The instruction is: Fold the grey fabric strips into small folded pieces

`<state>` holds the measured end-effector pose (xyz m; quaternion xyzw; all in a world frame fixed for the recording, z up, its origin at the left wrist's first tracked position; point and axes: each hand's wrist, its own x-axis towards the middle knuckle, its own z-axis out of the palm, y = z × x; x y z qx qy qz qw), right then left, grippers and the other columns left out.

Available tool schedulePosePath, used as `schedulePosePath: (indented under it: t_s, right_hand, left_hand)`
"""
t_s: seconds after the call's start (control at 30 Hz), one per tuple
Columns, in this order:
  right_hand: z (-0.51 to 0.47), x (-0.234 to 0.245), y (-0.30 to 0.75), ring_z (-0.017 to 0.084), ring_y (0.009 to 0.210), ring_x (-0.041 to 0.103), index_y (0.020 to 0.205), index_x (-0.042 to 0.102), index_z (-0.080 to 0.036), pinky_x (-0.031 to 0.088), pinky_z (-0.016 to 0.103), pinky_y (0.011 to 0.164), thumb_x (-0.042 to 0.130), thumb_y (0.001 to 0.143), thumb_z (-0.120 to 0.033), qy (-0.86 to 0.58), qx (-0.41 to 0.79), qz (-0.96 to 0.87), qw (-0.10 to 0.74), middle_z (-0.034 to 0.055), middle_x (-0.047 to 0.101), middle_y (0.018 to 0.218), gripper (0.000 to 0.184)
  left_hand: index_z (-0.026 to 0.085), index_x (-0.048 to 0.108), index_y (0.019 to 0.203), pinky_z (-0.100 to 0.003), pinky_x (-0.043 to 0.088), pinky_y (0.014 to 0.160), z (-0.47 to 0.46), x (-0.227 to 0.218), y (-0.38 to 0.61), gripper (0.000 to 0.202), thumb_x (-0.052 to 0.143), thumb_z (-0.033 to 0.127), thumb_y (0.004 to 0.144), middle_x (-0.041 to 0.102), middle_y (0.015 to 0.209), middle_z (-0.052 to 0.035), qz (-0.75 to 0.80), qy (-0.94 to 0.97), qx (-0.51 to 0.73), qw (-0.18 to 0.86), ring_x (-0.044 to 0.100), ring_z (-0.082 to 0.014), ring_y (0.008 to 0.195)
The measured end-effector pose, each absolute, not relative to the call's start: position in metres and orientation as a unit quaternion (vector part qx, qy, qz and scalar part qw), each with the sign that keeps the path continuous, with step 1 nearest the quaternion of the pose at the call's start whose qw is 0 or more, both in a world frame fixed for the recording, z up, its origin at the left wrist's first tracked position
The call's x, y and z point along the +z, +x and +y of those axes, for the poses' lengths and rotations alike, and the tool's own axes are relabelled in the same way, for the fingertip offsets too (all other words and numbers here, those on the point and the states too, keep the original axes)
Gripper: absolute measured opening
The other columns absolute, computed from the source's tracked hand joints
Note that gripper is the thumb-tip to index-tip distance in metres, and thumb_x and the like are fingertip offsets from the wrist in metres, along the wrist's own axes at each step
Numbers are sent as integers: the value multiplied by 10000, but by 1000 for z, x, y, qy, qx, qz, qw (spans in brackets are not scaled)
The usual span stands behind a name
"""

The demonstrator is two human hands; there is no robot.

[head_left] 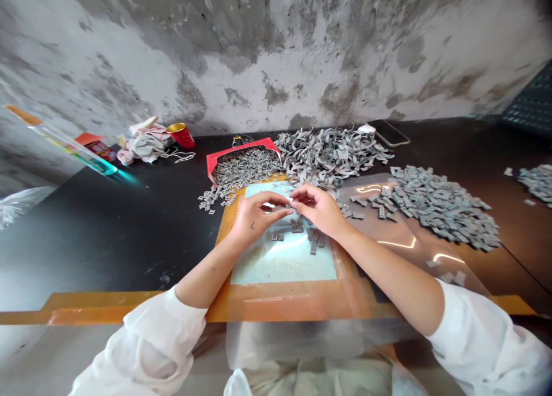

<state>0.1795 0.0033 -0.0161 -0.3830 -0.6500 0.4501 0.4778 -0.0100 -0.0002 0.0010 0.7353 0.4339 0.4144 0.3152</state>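
Note:
My left hand and my right hand meet fingertip to fingertip over a pale blue mat covered by clear plastic film. Both pinch a small grey piece between them. A few loose grey pieces lie on the mat just under my right hand. Both arms wear white sleeves pushed up to the elbow.
A red tray full of small grey pieces stands behind the mat. Long grey strips are heaped at the back centre. Cut grey pieces pile at the right. A red cup, crumpled cloth and a phone lie near the wall.

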Motion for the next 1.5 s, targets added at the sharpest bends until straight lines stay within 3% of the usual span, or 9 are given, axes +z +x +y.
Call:
schedulePosePath:
  t_s: [0.2,0.33,0.47,0.63,0.8,1.0,1.23,1.5]
  right_hand:
    - [1,-11,180,141,787,640,940,658,-192,500,273,750,667,806,-290,-380,460,-648,473,22,693,865,167]
    - [-2,-6,180,160,859,652,929,725,-209,484,288,803,647,831,-262,-367,433,-684,459,32,719,924,135]
    - [-3,-7,179,168,848,652,919,756,-226,480,286,781,657,827,-257,-366,403,-700,463,35,722,898,139]
    - [-1,-9,179,171,836,668,882,765,-226,490,280,779,678,802,-283,-387,418,-663,485,30,740,889,131]
    - [2,-9,179,177,842,682,843,767,-213,495,283,799,689,767,-273,-422,450,-611,496,23,757,866,125]
    - [2,-9,178,171,855,681,871,762,-204,497,296,822,688,764,-312,-426,471,-595,493,20,756,887,169]
    - [1,-11,177,186,851,686,856,768,-209,508,305,811,715,740,-330,-411,479,-594,499,27,759,873,176]
    - [2,-12,178,194,868,680,860,767,-213,501,325,837,715,742,-364,-420,478,-590,497,29,758,888,199]
  left_hand:
    - [162,635,975,-244,529,621,6,-4,-7,352,783,335,707,695,813,-31,408,598,438,534,632,-124,666]
    - [176,528,950,-203,487,549,6,-3,-5,441,823,316,653,665,683,13,385,552,440,595,603,-105,587]
    - [179,508,924,-195,475,528,6,-5,-5,449,824,338,647,663,626,23,414,561,416,583,566,-85,509]
    - [156,577,858,-201,502,558,4,-5,-5,373,823,348,654,638,640,18,423,562,444,554,581,-85,548]
    - [159,640,884,-240,540,612,4,-4,-8,370,673,513,784,649,747,-26,376,538,467,593,618,-116,651]
    - [160,644,857,-232,529,614,4,-7,-6,269,748,383,749,629,708,0,380,557,450,585,596,-103,627]
    - [149,610,787,-233,529,628,0,2,-2,275,735,393,753,613,700,1,401,589,426,558,592,-103,632]
    - [153,617,837,-244,524,635,1,-1,-3,253,709,382,784,600,799,-17,365,647,426,517,586,-109,657]
